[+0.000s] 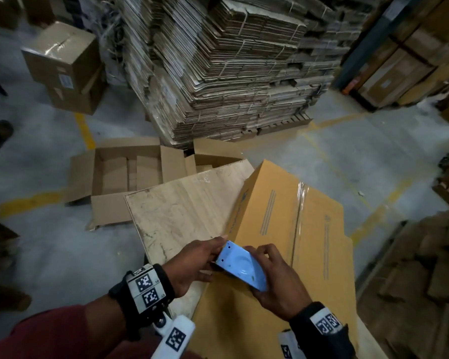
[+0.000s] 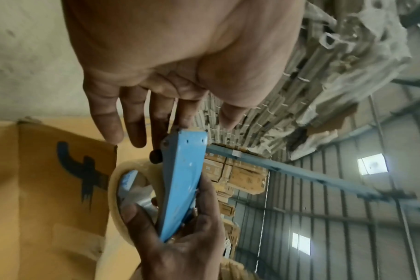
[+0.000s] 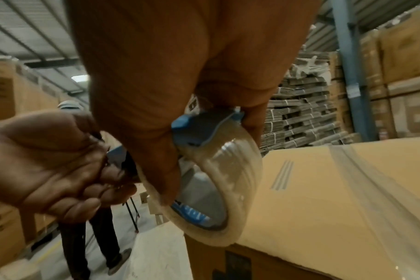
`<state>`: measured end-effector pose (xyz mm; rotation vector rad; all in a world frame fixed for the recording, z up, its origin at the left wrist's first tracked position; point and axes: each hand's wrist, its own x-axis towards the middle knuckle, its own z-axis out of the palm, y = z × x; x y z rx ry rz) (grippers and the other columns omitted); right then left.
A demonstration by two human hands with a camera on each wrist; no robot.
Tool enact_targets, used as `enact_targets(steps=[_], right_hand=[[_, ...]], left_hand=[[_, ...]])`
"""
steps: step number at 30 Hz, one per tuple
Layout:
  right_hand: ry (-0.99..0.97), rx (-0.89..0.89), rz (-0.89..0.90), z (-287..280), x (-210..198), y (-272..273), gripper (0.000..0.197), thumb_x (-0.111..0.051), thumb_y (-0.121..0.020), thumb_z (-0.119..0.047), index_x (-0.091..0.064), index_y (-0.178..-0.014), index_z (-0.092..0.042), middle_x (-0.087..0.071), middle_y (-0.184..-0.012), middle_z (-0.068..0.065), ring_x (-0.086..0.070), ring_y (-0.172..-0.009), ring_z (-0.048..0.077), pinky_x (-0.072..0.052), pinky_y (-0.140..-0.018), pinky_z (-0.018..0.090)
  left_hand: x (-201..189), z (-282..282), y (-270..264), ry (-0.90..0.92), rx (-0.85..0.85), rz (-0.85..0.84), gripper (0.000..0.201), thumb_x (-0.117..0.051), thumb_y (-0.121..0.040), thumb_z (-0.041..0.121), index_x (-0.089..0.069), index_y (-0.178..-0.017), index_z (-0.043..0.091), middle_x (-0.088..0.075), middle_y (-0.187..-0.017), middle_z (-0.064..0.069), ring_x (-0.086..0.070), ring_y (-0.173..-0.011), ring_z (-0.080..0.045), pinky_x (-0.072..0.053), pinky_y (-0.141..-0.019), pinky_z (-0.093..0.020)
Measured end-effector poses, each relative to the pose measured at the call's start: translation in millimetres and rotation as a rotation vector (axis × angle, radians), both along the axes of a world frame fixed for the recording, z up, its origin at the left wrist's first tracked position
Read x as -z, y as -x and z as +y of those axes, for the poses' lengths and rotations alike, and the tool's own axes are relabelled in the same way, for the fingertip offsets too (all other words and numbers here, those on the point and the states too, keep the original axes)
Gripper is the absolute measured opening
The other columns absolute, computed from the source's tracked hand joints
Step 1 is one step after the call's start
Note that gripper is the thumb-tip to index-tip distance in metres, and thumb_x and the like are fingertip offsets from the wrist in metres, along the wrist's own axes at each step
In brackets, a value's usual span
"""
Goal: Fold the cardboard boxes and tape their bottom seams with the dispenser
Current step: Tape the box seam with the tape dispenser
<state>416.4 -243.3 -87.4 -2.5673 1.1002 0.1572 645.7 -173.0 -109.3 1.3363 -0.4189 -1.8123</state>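
Note:
A blue tape dispenser [image 1: 241,266] carrying a roll of clear tape [image 3: 228,180] hovers over the near left corner of a yellow-brown cardboard box [image 1: 296,229]. My right hand [image 1: 263,268] grips the dispenser body and roll from the right. My left hand [image 1: 217,255] pinches the dispenser's front end between thumb and fingers. The box lies on a pale wooden board [image 1: 179,208]. Its top seam carries a strip of clear tape [image 1: 301,200] running away from me. In the left wrist view the dispenser's blue side plate [image 2: 182,181] sits between both hands.
Open empty boxes [image 1: 125,174] lie on the floor beyond the board. A tall pallet stack of flat cardboard [image 1: 231,73] stands behind them, sealed boxes [image 1: 63,66] at back left, racking [image 1: 399,60] at right. Another person [image 3: 91,208] stands to the left.

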Motion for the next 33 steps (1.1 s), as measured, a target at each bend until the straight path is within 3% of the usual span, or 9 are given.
enact_targets(steps=[5, 9, 13, 16, 19, 21, 25, 29, 33], right_hand=[[-0.082, 0.099, -0.232, -8.0, -1.3, 8.5, 0.075, -0.08, -0.078, -0.045, -0.043, -0.143, -0.049, -0.048, -0.113, -0.023, -0.056, -0.1, -0.001, -0.048, -0.081, 0.021], [-0.204, 0.136, -0.33, -5.9, -0.8, 9.2, 0.08, -0.091, -0.069, -0.042, -0.051, -0.138, -0.042, -0.053, -0.121, -0.026, -0.054, -0.114, -0.005, -0.044, -0.09, 0.012], [-0.251, 0.145, -0.353, -3.4, 3.6, 7.0, 0.079, -0.091, -0.07, -0.045, -0.05, -0.136, -0.041, -0.053, -0.13, -0.027, -0.052, -0.122, -0.005, -0.045, -0.096, 0.016], [-0.239, 0.135, -0.326, -5.6, 3.7, 8.4, 0.079, -0.089, -0.07, -0.049, -0.047, -0.137, -0.045, -0.053, -0.13, -0.027, -0.053, -0.12, -0.003, -0.049, -0.097, 0.025], [-0.176, 0.044, -0.214, -10.2, -5.0, 9.2, 0.084, -0.081, -0.074, -0.062, -0.03, -0.142, -0.063, -0.054, -0.121, -0.025, -0.057, -0.108, 0.0, -0.051, -0.09, 0.03], [-0.145, -0.01, -0.105, -15.2, -12.1, 14.6, 0.087, -0.073, -0.077, -0.068, -0.015, -0.141, -0.071, -0.054, -0.116, -0.024, -0.057, -0.102, 0.005, -0.051, -0.087, 0.033], [-0.103, -0.073, 0.066, -23.3, -26.6, 35.1, 0.089, -0.051, -0.078, -0.088, -0.001, -0.149, -0.068, -0.044, -0.111, -0.023, -0.052, -0.097, 0.008, -0.051, -0.083, 0.037], [-0.077, -0.165, 0.272, -18.4, -38.9, 42.2, 0.073, -0.035, -0.084, -0.087, 0.005, -0.144, -0.074, -0.036, -0.115, -0.015, -0.054, -0.09, 0.015, -0.05, -0.077, 0.037], [-0.062, -0.199, 0.327, -18.5, -46.9, 44.8, 0.064, -0.016, -0.082, -0.091, 0.004, -0.141, -0.077, -0.035, -0.112, -0.014, -0.056, -0.088, 0.017, -0.051, -0.075, 0.037]], left_hand=[[4.0, -3.6, -9.8, -0.084, 0.007, 0.215, 0.058, -0.059, -0.089, 0.067, -0.079, -0.099, 0.013, -0.071, -0.094, -0.005, -0.061, -0.084, -0.021, -0.048, -0.078, -0.037], [9.9, -1.6, -1.8, -0.109, -0.076, 0.256, 0.039, -0.073, -0.086, 0.052, -0.074, -0.094, 0.013, -0.063, -0.086, -0.005, -0.054, -0.068, -0.02, -0.047, -0.066, -0.034], [13.7, -2.2, 7.2, -0.09, -0.143, 0.177, 0.029, -0.074, -0.095, 0.032, -0.08, -0.1, 0.005, -0.064, -0.078, -0.003, -0.048, -0.059, -0.016, -0.043, -0.058, -0.03], [21.2, -6.8, 10.2, -0.053, -0.153, 0.033, 0.025, -0.071, -0.098, 0.022, -0.078, -0.094, -0.002, -0.065, -0.077, -0.007, -0.043, -0.052, -0.013, -0.038, -0.052, -0.026], [29.8, -15.9, 10.2, -0.039, -0.186, -0.169, 0.02, -0.07, -0.097, 0.013, -0.076, -0.094, -0.007, -0.065, -0.075, -0.013, -0.039, -0.041, -0.008, -0.031, -0.044, -0.019], [31.6, -20.1, 9.6, -0.04, -0.186, -0.204, 0.024, -0.073, -0.096, 0.016, -0.075, -0.099, -0.008, -0.066, -0.078, -0.016, -0.036, -0.041, -0.009, -0.027, -0.043, -0.018], [25.7, -23.2, 15.3, -0.04, -0.167, -0.201, 0.027, -0.073, -0.097, 0.021, -0.076, -0.097, -0.006, -0.068, -0.076, -0.011, -0.033, -0.046, -0.01, -0.022, -0.045, -0.021], [26.6, -26.1, 22.1, -0.106, -0.169, -0.199, 0.019, -0.072, -0.096, 0.018, -0.077, -0.087, 0.002, -0.07, -0.076, -0.01, -0.034, -0.05, -0.012, -0.021, -0.049, -0.023], [27.6, -24.7, 27.5, -0.195, -0.193, -0.161, 0.01, -0.069, -0.093, 0.009, -0.075, -0.088, 0.002, -0.072, -0.073, -0.01, -0.034, -0.051, -0.014, -0.02, -0.052, -0.025]])
